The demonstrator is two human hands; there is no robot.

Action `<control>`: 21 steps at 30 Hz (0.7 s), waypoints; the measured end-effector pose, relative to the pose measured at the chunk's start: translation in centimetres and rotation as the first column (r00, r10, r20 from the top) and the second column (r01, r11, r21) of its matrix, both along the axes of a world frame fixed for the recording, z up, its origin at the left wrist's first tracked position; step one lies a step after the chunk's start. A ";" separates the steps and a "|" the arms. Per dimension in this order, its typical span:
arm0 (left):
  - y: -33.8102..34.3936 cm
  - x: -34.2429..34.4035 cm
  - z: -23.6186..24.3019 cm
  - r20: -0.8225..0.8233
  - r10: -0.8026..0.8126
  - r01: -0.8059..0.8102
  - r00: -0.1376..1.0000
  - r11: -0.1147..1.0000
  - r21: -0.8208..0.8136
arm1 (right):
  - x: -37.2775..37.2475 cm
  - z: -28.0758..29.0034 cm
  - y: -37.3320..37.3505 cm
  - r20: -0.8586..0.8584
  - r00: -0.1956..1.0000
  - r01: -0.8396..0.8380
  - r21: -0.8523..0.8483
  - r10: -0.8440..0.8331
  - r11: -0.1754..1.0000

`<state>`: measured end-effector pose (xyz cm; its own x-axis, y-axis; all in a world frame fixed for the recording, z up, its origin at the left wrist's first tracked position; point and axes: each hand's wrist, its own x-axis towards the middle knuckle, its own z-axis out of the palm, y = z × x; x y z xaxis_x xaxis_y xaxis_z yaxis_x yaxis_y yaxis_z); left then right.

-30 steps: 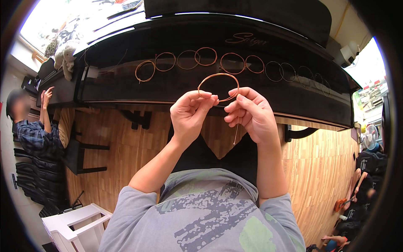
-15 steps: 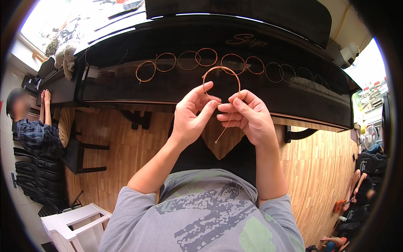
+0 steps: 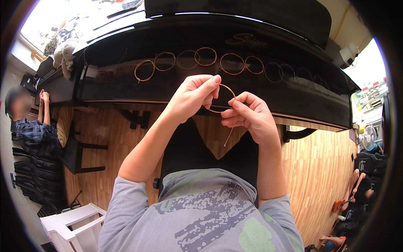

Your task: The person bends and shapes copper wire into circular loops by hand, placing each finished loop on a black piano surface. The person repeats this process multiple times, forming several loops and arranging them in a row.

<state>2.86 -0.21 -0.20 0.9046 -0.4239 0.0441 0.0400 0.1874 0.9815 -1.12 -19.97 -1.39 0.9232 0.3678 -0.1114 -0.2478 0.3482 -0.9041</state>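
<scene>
In front of me, a coiled copper-coloured instrument string (image 3: 231, 89) is held between both hands. My left hand (image 3: 189, 96) is closed on the coil's upper left side, thumb pressed on the fingers. My right hand (image 3: 253, 118) pinches the coil's right side between thumb and fingers. Below it hangs a loose tail (image 3: 229, 136) with a small end piece. Behind my hands, several copper-coloured coiled strings (image 3: 144, 80) lie in a row on the glossy black piano (image 3: 168, 93). Farther right, thinner silvery coils (image 3: 273, 62) continue the row.
At the left, a person in a plaid shirt (image 3: 35, 136) sits at a dark keyboard, beside a plush toy (image 3: 64, 59). A white wooden frame (image 3: 75, 222) stands lower left. Dark bags (image 3: 371, 166), a fan (image 3: 369, 136) and a small orange guitar (image 3: 338, 206) are at the right.
My left hand has moved up and around the coil, from its lower left to its upper left. The coil now sits lower and partly behind that hand; my right hand has barely moved.
</scene>
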 end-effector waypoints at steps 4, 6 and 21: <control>-0.7 -0.5 -1.0 -0.021 0.111 -0.112 0.994 0.990 -0.083 | 0.0 -0.1 0.8 -0.013 0.992 0.125 -0.029 -0.126 0.992; -0.8 -0.5 -1.6 0.049 0.193 -0.187 0.980 0.976 -0.109 | 0.0 -0.3 1.0 -0.010 0.989 0.146 -0.001 -0.146 0.989; -2.1 -2.5 -1.6 -0.023 0.244 -0.232 0.970 0.889 -0.395 | -0.7 -1.1 0.9 0.228 0.948 0.198 0.126 -0.223 0.972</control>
